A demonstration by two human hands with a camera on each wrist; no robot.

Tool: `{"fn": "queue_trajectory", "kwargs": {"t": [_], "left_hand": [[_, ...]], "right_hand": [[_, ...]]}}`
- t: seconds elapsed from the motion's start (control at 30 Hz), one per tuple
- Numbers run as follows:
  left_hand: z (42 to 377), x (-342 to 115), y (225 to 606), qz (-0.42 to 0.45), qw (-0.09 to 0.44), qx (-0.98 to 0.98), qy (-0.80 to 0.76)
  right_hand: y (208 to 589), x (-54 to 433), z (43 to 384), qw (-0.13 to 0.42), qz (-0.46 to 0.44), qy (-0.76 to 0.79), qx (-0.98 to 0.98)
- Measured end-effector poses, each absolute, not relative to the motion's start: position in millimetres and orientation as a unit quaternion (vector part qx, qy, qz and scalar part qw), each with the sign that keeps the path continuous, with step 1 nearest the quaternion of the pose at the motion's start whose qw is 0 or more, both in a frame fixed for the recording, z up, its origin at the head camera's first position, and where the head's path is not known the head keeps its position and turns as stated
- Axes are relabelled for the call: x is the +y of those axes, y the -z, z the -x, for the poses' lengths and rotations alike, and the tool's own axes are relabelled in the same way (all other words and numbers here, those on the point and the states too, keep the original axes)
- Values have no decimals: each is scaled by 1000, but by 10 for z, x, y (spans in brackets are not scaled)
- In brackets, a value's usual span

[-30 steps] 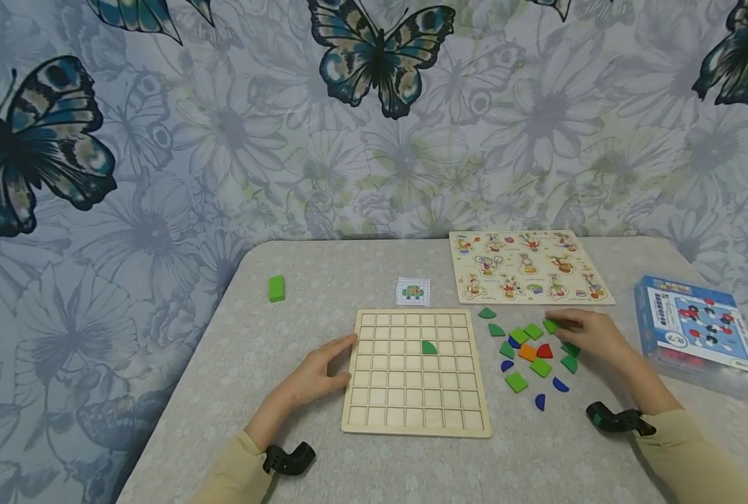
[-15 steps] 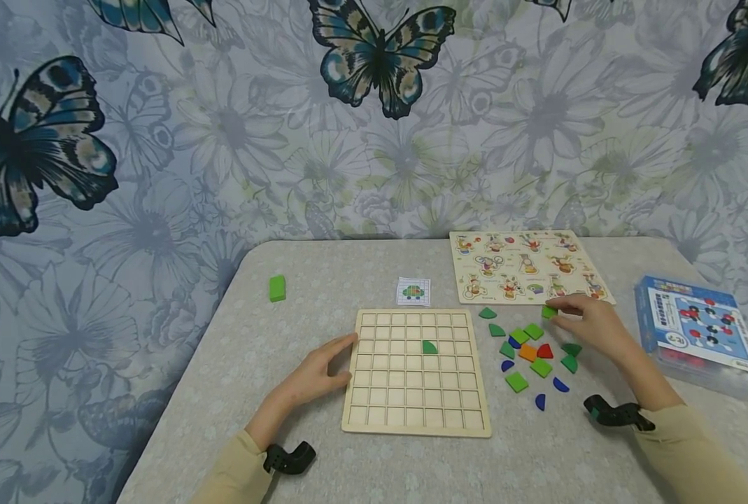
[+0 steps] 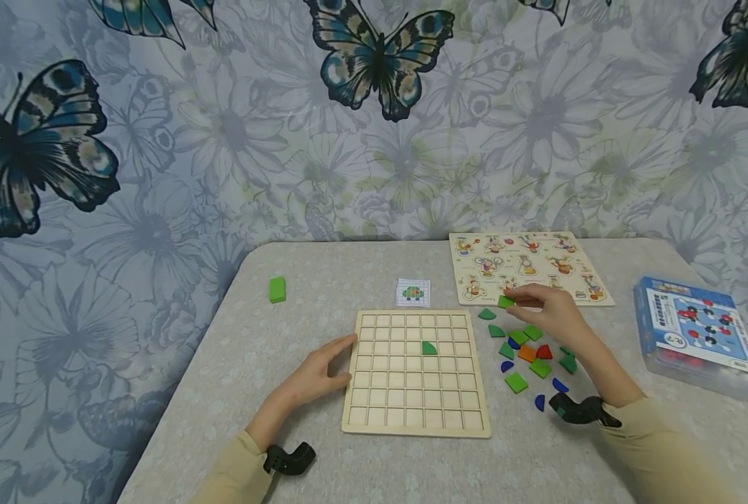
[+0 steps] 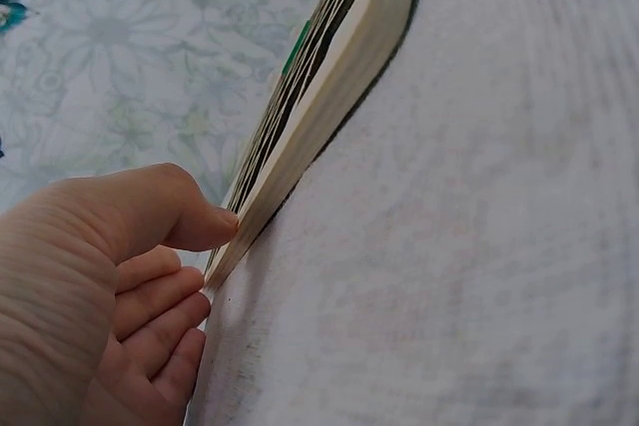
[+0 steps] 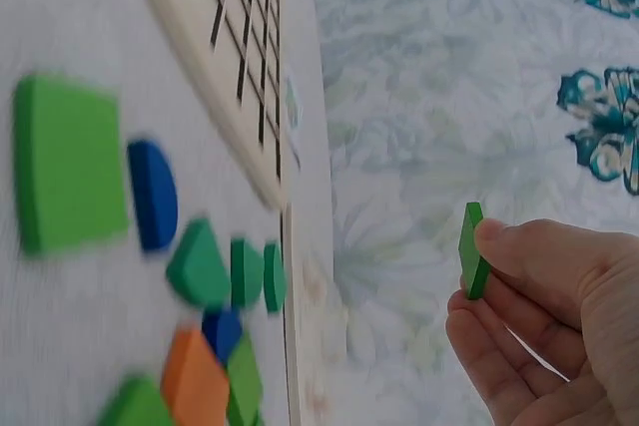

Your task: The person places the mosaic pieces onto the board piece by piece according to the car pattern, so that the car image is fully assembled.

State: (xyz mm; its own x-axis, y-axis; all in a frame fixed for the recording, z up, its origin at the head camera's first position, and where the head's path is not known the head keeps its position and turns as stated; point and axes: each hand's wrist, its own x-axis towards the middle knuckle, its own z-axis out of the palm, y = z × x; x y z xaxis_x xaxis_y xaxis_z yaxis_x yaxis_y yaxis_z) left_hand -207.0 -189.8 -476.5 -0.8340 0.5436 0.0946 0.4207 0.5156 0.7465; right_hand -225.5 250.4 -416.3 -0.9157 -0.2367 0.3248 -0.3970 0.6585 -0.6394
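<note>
My right hand pinches a light green square tile between thumb and fingers, raised above the table near the picture board. A wooden grid board lies in front of me, with one dark green quarter-round piece in a cell of its upper half. At the board's left edge rests my left hand, thumb tip and relaxed fingers against the rim in the left wrist view. Loose pieces lie right of the board: green squares such as this tile, dark green quarter-rounds, blue half-rounds, an orange square and a red piece.
A small pattern card lies behind the grid board. Further back right is a wooden picture board with printed figures. A blue-lidded plastic box stands at the right, and a green block at the far left. A patterned wall rises behind the table.
My right hand has picked up the green square tile from the back of the loose pieces and carried it left. My left hand has stayed at the board's edge.
</note>
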Motion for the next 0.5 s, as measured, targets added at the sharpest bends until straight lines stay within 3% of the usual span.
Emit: {"fn": "queue_trajectory", "kwargs": {"t": [0.5], "left_hand": [[2065,-1892,4758,-276,71,872,-398]], "right_hand": [[4151,1562,2298,30,-224,-500,-836]]}}
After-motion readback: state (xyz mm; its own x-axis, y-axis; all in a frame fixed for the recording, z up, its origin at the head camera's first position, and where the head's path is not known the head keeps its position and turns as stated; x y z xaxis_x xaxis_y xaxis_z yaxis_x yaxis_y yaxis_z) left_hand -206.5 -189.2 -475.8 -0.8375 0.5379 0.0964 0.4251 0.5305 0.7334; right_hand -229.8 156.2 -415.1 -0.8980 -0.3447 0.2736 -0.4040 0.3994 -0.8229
